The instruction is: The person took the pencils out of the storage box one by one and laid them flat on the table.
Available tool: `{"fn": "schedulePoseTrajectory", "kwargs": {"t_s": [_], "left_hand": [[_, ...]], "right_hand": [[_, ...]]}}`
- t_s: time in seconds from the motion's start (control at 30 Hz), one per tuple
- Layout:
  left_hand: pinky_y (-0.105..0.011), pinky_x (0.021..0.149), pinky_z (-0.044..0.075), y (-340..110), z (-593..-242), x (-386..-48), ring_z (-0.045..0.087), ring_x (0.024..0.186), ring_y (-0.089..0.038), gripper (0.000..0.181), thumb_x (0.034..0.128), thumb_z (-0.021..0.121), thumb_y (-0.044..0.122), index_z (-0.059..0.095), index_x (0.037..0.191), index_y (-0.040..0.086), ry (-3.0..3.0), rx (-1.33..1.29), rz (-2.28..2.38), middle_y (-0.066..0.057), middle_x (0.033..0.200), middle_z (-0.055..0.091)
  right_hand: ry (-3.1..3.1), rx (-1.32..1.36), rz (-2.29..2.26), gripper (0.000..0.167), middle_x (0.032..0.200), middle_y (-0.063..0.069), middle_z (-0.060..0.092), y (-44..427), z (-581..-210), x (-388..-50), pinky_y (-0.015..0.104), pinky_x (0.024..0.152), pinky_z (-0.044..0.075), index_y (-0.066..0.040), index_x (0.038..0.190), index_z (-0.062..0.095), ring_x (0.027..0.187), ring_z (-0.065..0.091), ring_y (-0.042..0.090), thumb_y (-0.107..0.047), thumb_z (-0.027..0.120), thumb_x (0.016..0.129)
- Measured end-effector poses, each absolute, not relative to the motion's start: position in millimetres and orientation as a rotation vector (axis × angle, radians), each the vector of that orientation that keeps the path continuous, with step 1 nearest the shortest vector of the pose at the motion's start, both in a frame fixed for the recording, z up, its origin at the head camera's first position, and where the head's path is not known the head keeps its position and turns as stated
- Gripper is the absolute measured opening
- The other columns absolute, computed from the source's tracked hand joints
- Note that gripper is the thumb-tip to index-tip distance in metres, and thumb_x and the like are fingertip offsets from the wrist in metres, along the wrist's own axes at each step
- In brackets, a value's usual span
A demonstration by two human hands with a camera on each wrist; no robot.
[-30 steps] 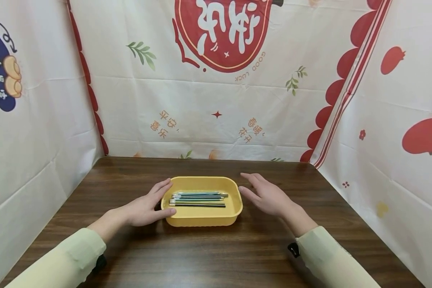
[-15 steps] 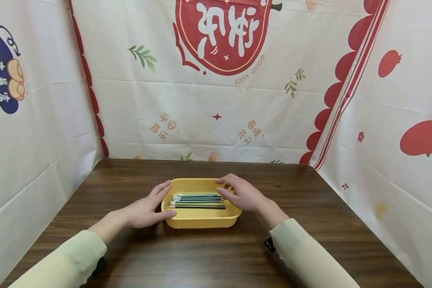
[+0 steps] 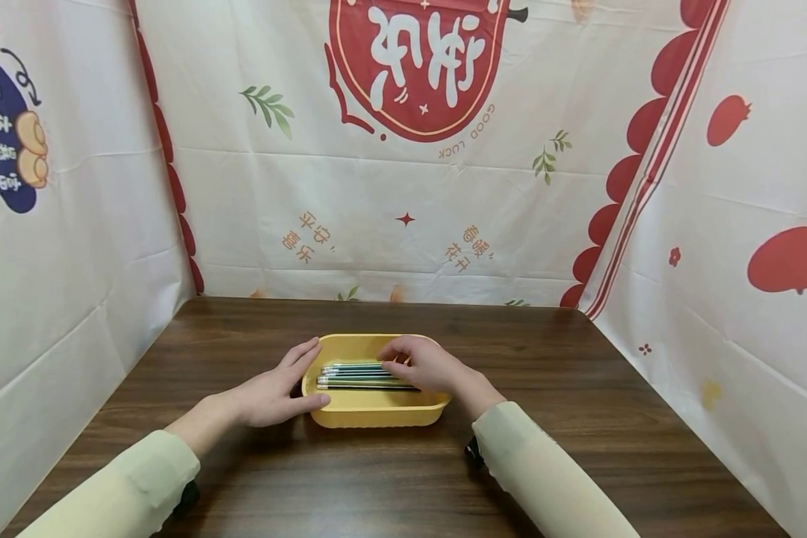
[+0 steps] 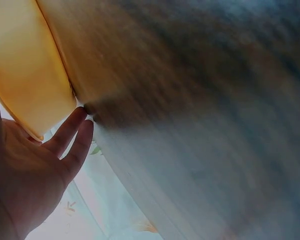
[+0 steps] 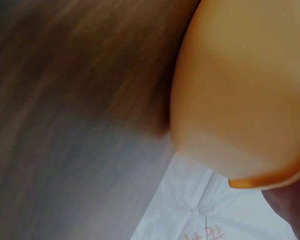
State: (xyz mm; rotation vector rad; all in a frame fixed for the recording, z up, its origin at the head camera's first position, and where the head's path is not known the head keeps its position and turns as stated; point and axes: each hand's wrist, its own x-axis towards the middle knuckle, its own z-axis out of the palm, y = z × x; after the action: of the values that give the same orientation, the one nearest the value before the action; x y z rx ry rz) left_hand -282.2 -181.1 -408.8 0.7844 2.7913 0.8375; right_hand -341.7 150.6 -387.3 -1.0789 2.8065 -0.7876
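Observation:
A yellow tray [image 3: 376, 418] stands on the table with several pencils [image 3: 356, 378] lying side by side in it. The left hand [image 3: 272, 392] rests on the tray's left end, thumb over the near rim and fingers at the far corner. In the left wrist view that hand [image 4: 44, 165] touches the tray's outer wall [image 4: 34, 65]. Over the tray's right part, the right hand [image 3: 427, 366] bends its fingers down at the pencils' right ends; whether it grips any cannot be told. The right wrist view is mostly tray wall [image 5: 240, 95], with little of the hand showing [image 5: 292, 200].
The brown wooden table [image 3: 350, 486] extends around the tray. Behind it hangs a white printed cloth [image 3: 403, 179], with more cloth along the left and right sides.
The right hand has moved left from beside the tray to over the pencils, its fingers now more bent. The left hand has stayed on the tray's left end.

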Motion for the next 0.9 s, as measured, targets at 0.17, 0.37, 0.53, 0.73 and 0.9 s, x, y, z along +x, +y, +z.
{"fn": "schedulePoseTrajectory", "kwargs": {"t_s": [0.17, 0.37, 0.53, 0.73, 0.9], "left_hand": [[-0.066, 0.125, 0.039, -180, -408, -281, 0.039, 0.161, -0.043, 0.102, 0.1052, 0.062, 0.066, 0.014, 0.178, 0.011, 2.784, 0.783, 0.852, -0.009, 0.186, 0.006], [-0.066, 0.125, 0.038, -180, -408, -280, 0.037, 0.162, -0.043, 0.102, 0.1053, 0.063, 0.065, 0.014, 0.178, 0.012, 2.773, 0.781, 0.861, -0.010, 0.186, 0.005], [-0.066, 0.126, 0.037, -182, -408, -279, 0.036, 0.162, -0.043, 0.102, 0.1052, 0.063, 0.065, 0.013, 0.178, 0.012, 2.777, 0.773, 0.859, -0.011, 0.186, 0.005], [-0.067, 0.126, 0.037, -181, -409, -280, 0.036, 0.162, -0.044, 0.102, 0.1061, 0.062, 0.064, 0.012, 0.178, 0.012, 2.763, 0.781, 0.865, -0.012, 0.186, 0.004], [-0.067, 0.126, 0.037, -182, -409, -279, 0.036, 0.162, -0.044, 0.102, 0.1061, 0.062, 0.064, 0.012, 0.178, 0.013, 2.765, 0.778, 0.858, -0.011, 0.186, 0.004]], "right_hand": [[2.731, -1.096, -0.803, 0.013, 0.103, -0.006, 0.079, 144, -392, -345, 0.028, 0.086, 0.057, -0.013, 0.116, 0.081, 0.089, 0.064, 0.006, -0.016, 0.074, 0.105], [2.682, -1.016, -0.767, 0.008, 0.102, -0.008, 0.078, 142, -398, -346, 0.027, 0.086, 0.055, -0.015, 0.112, 0.080, 0.087, 0.062, 0.006, -0.016, 0.076, 0.104], [2.670, -1.063, -0.717, 0.007, 0.097, -0.008, 0.076, 141, -399, -348, 0.027, 0.082, 0.054, -0.016, 0.108, 0.082, 0.085, 0.061, 0.006, -0.014, 0.077, 0.103], [2.666, -1.091, -0.658, 0.009, 0.101, -0.007, 0.075, 142, -399, -347, 0.026, 0.083, 0.054, -0.017, 0.107, 0.084, 0.087, 0.061, 0.005, -0.013, 0.079, 0.102], [2.685, -1.111, -0.589, 0.012, 0.102, -0.006, 0.073, 141, -398, -344, 0.026, 0.084, 0.053, -0.019, 0.109, 0.084, 0.089, 0.059, 0.006, -0.011, 0.078, 0.101]]}}
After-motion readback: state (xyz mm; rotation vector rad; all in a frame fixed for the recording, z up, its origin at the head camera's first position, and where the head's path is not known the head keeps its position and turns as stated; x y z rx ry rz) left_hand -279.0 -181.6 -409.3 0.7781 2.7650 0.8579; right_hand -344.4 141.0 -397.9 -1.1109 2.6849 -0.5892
